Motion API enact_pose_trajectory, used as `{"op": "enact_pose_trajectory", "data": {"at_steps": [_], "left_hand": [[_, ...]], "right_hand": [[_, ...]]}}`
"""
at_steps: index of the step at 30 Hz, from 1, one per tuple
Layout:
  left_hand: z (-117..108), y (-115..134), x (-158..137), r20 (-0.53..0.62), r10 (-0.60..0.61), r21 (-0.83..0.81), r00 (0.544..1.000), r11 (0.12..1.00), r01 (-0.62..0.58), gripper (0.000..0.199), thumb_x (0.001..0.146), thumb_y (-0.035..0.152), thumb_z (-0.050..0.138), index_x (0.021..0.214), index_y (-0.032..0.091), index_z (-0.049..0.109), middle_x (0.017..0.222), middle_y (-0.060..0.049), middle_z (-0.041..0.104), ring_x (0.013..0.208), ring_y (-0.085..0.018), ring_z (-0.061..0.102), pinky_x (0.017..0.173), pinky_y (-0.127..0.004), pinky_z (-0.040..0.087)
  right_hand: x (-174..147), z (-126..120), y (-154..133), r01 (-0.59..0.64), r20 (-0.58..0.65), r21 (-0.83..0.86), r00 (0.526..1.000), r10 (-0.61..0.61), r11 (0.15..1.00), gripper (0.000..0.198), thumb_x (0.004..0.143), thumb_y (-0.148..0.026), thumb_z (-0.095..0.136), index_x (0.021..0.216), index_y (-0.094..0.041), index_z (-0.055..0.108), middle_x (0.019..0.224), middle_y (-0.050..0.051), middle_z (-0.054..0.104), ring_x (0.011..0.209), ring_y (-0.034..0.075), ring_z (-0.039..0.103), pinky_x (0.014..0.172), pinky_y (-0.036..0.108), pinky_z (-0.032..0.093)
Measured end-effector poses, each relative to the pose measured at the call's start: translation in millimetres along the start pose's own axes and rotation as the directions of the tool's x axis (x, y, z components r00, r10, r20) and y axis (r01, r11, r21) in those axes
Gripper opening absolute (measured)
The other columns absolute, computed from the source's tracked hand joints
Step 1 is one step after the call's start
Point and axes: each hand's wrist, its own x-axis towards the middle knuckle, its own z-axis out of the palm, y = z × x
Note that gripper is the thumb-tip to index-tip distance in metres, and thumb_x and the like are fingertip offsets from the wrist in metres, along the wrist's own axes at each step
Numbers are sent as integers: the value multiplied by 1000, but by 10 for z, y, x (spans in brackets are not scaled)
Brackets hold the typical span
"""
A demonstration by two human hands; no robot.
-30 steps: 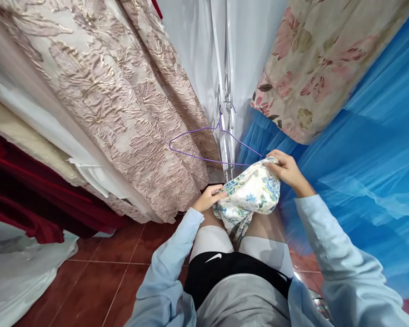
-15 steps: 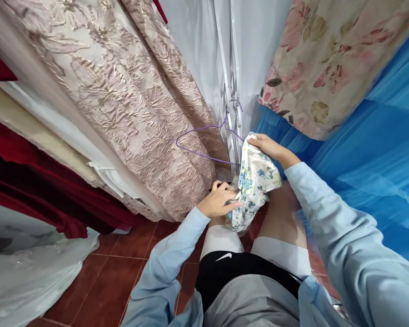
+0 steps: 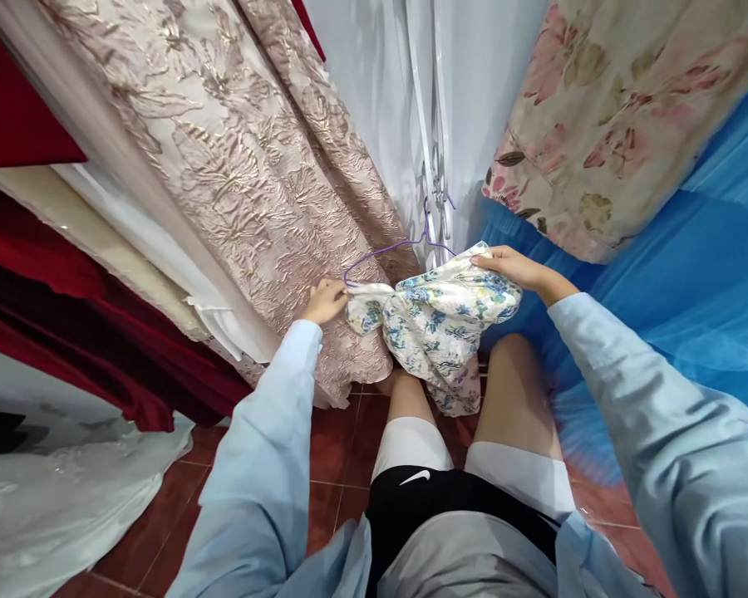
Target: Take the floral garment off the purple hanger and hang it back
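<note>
A small white garment with blue and yellow flowers (image 3: 433, 324) is spread sideways between my hands, just in front of my knees. My left hand (image 3: 325, 301) pinches its left edge, beside the left end of a purple wire hanger (image 3: 383, 249). At the upper right corner my right hand (image 3: 514, 270) grips the cloth, thumb on top. The hanger hangs by its hook from white vertical straps (image 3: 437, 178). Its lower part is hidden behind the garment, whose left and right tops cover the hanger's ends.
On the left hang a pink and gold embossed fabric (image 3: 243, 166) and dark red cloth (image 3: 100, 332). To the right are a pink floral fabric (image 3: 604, 141) and blue tulle (image 3: 679, 307). White lacy fabric (image 3: 68, 507) trails over the red tiled floor (image 3: 342, 440).
My left hand has moved left and up from the garment's lower part to the hanger's left end. The garment has gone from bunched to stretched across the hanger.
</note>
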Motion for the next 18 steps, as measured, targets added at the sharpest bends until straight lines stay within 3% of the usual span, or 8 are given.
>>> {"op": "enact_pose_trajectory", "data": {"at_steps": [5,9,12,14,16,18], "left_hand": [[-289,264,351,-181,14,106,983,994,5,26,85,9,55,99,15,76,116,-11,73,120,-33,50,103,-53,37],[-357,258,270,-165,65,117,984,992,-45,23,86,7,54,89,14,76,108,-8,76,112,-27,53,106,-51,36],[-416,181,206,-205,59,114,977,993,-36,21,88,13,58,96,14,77,97,-8,76,98,-24,57,98,-45,43],[-459,222,234,-295,43,68,955,997,-24,26,91,15,55,104,16,77,93,-8,76,88,-21,60,90,-39,48],[-476,400,308,-395,43,-10,918,999,-52,31,94,14,48,107,17,77,93,-7,76,84,-20,64,85,-35,50],[-448,695,390,-451,89,-112,888,981,-156,33,97,15,45,107,18,76,97,-7,77,86,-19,67,86,-34,52]], "right_hand": [[-16,13,59,-6,37,41,999,4,999,43,64,-49,93,80,-13,77,75,7,77,65,17,68,61,26,54],[-25,7,84,37,2,39,999,-37,999,40,68,-48,91,84,-14,77,78,7,77,67,18,68,66,29,55],[-30,15,65,3,-11,-3,1000,-4,1000,36,72,-47,88,81,-14,76,74,7,75,62,18,66,66,32,54],[-28,39,55,-2,-19,-16,1000,1,1000,34,74,-46,87,80,-15,74,73,6,74,62,18,64,66,33,54],[-15,71,64,8,-29,-22,1000,-8,1000,34,74,-45,86,81,-15,72,73,6,73,63,18,63,65,32,52],[5,90,93,38,-51,-56,998,-41,998,35,73,-47,83,80,-15,70,71,4,70,63,17,61,63,30,49]]}}
